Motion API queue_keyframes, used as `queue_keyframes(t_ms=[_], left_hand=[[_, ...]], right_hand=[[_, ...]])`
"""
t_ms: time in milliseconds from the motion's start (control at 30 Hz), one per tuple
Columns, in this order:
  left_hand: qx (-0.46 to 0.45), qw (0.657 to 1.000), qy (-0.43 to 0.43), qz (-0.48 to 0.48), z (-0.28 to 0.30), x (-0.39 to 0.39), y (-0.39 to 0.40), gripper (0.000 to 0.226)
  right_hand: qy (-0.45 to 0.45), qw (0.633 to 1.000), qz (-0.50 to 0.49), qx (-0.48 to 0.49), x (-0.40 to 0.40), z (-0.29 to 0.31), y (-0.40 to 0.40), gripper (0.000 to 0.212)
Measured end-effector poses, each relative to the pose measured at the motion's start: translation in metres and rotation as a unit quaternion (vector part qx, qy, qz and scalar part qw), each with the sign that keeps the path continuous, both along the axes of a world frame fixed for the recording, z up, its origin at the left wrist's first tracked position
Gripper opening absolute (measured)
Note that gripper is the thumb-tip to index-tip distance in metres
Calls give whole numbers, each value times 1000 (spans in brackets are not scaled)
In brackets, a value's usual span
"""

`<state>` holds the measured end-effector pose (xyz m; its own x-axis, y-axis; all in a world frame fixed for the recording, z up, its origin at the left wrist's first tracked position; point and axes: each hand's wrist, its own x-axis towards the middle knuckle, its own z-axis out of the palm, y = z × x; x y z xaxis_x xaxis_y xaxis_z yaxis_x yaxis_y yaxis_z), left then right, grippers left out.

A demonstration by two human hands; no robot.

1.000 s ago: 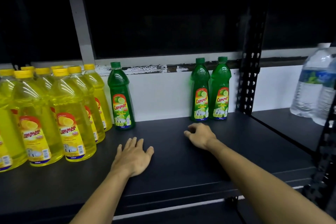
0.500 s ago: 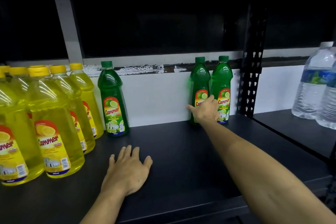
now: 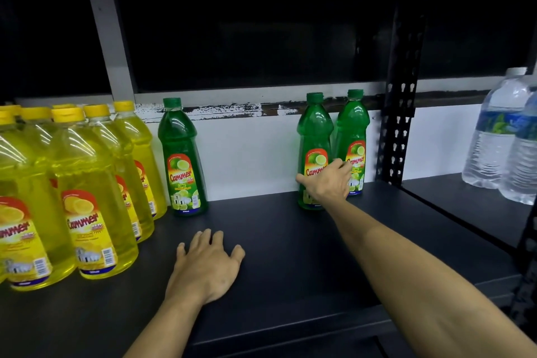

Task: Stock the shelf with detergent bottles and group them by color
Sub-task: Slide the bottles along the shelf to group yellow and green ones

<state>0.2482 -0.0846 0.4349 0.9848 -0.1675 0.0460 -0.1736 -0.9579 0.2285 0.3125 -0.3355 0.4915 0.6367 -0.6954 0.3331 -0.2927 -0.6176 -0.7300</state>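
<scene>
Several yellow detergent bottles (image 3: 87, 192) stand grouped at the left of the black shelf (image 3: 276, 241). One green bottle (image 3: 181, 157) stands alone beside them against the back wall. Two more green bottles stand together at the right, near the upright post. My right hand (image 3: 327, 182) reaches to the left one of that pair (image 3: 314, 136) and grips its lower body, thumb on its left side; the other green bottle (image 3: 354, 131) touches it on the right. My left hand (image 3: 207, 266) rests flat on the shelf, fingers spread, holding nothing.
A black perforated upright (image 3: 402, 96) divides this shelf from the right bay, where two clear water bottles (image 3: 499, 139) stand. A white wall strip runs behind the bottles. A grey vertical bar (image 3: 107, 38) rises at the back left.
My right hand went from the shelf surface forward to the right green pair and took hold of the left bottle. The left hand stayed flat on the shelf.
</scene>
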Motion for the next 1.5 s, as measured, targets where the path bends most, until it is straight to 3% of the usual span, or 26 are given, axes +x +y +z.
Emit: queue_keyframes(t_ms=[467,1033,1133,1233,1333,1500], left_hand=[[15,1000,-5,2,5,-5,-1,68],[21,1000,-15,8,6,-5,-1,69],[18,1000,-14,4,6,-5,0,69],[17,1000,-15,4,6,-5,-1,69],[15,1000,-15,4,5,-4,0,69],[11,1000,-24,6,4,-3,0,68]], right_hand=[[25,990,131,-39,-104,-7,50,77],[16,985,152,-77,-140,-14,76,96],[20,971,235,-27,-147,-16,60,102],[6,960,275,51,-151,-19,29,81],[90,965,245,-30,-143,-29,-4,68],[226,923,264,-167,-123,-54,-23,61]])
